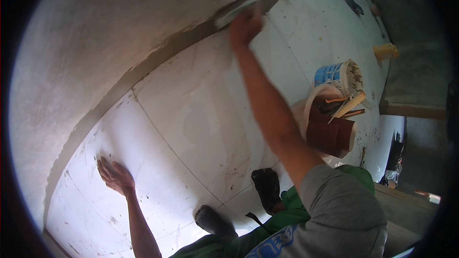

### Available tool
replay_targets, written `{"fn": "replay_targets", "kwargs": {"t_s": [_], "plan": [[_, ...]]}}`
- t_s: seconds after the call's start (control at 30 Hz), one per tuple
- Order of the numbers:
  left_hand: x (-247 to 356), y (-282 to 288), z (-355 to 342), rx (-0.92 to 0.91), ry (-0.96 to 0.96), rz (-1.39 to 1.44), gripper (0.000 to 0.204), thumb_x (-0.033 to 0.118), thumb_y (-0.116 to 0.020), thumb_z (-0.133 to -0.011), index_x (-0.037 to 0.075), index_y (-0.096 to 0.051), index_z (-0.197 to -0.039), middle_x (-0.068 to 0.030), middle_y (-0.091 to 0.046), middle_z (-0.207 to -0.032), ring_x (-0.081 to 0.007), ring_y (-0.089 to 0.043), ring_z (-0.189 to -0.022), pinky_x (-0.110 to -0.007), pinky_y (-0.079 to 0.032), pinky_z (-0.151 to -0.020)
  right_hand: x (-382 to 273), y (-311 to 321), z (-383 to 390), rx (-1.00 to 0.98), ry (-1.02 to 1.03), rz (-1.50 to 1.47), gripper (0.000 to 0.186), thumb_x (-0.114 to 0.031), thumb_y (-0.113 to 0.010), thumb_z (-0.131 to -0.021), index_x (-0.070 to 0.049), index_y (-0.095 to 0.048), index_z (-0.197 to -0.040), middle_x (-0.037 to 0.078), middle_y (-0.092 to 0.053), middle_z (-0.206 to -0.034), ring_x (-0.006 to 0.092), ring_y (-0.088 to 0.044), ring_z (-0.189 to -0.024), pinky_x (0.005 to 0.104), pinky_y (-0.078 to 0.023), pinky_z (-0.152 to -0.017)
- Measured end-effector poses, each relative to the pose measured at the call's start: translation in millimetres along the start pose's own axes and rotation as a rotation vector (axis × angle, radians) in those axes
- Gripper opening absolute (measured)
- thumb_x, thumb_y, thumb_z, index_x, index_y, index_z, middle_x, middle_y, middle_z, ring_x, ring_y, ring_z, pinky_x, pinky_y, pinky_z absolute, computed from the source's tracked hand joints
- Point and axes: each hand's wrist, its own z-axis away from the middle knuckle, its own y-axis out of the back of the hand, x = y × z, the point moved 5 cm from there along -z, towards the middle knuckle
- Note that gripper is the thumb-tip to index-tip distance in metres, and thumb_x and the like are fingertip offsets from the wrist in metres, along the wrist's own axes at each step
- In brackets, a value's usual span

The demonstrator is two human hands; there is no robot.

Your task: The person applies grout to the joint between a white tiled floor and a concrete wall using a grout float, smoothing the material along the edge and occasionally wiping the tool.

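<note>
My left hand rests on the white floor tiles, fingers stretched out, holding nothing. With my arm reaching far forward, my right hand is closed at the foot of the plastered wall. It grips what looks like a trowel, whose pale flat blade lies against the darker strip along the wall's bottom edge. Motion blurs this hand, and its fingers hide the handle.
Right of my arm stand a blue-and-white bucket and a brown container with hand tools across it. A yellowish block and a dark flat object lie farther off. My dark-shod feet are on the tiles.
</note>
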Motion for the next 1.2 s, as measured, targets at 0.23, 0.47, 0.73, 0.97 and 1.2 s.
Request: {"fn": "replay_targets", "kwargs": {"t_s": [0.23,0.47,0.73,0.97,1.2], "plan": [[43.6,-21.5,9.7,-0.004,-0.004,0.087,0.058,0.044,-0.04,-0.112,0.024,-0.038,-0.166,-0.0054,-0.035,-0.173,-0.0286,-0.029,-0.161,-0.057,-0.029,-0.128,87.4,29.6,-148.8,-0.662,-0.276,0.857,0.033,-0.035,-0.072,-0.096,-0.003,-0.071,-0.103,0.011,-0.075,-0.11,0.0276,-0.073,-0.103,0.0408,-0.058,-0.08],[49.2,-14.7,9.1,-0.007,-0.013,0.112,0.06,0.043,-0.043,-0.11,0.023,-0.038,-0.166,-0.0042,-0.033,-0.174,-0.0273,-0.028,-0.161,-0.054,-0.026,-0.128,-25.2,12.4,71.3,-0.654,-0.198,0.457,0.042,-0.032,-0.064,-0.1,0.003,-0.067,-0.122,0.022,-0.071,-0.122,0.0375,-0.068,-0.117,0.044,-0.054,-0.095],[16.2,-7.1,6.6,0.017,-0.011,0.141,0.06,0.042,-0.048,-0.109,0.022,-0.041,-0.165,-0.0031,-0.035,-0.174,-0.0268,-0.028,-0.161,-0.054,-0.025,-0.128,-209.2,85.6,250.8,-0.819,-0.55,-0.236,0.035,-0.021,-0.057,-0.102,0.007,-0.066,-0.122,0.031,-0.069,-0.107,0.0451,-0.066,-0.109,0.0479,-0.051,-0.098],[40.6,-1.7,4.5,0.065,-0.027,0.178,0.06,0.036,-0.053,-0.107,0.02,-0.044,-0.164,-0.0061,-0.035,-0.174,-0.0289,-0.027,-0.161,-0.053,-0.023,-0.128,-92.2,43.0,98.2,-0.707,-0.475,-0.173,0.02,-0.016,-0.064,-0.103,-0.003,-0.071,-0.116,0.023,-0.071,-0.112,0.0344,-0.07,-0.092,0.0513,-0.055,-0.086],[29.9,-31.4,9.6,-0.213,-0.021,0.069,0.069,0.044,-0.049,-0.107,0.015,-0.036,-0.168,-0.0062,-0.027,-0.178,-0.0266,-0.015,-0.166,-0.048,-0.02,-0.13,-330.2,121.6,340.4,-1.258,-0.688,-0.479,0.036,-0.016,-0.058,-0.1,0.008,-0.067,-0.125,0.025,-0.073,-0.098,0.0319,-0.071,-0.089,0.0452,-0.055,-0.081]]}}
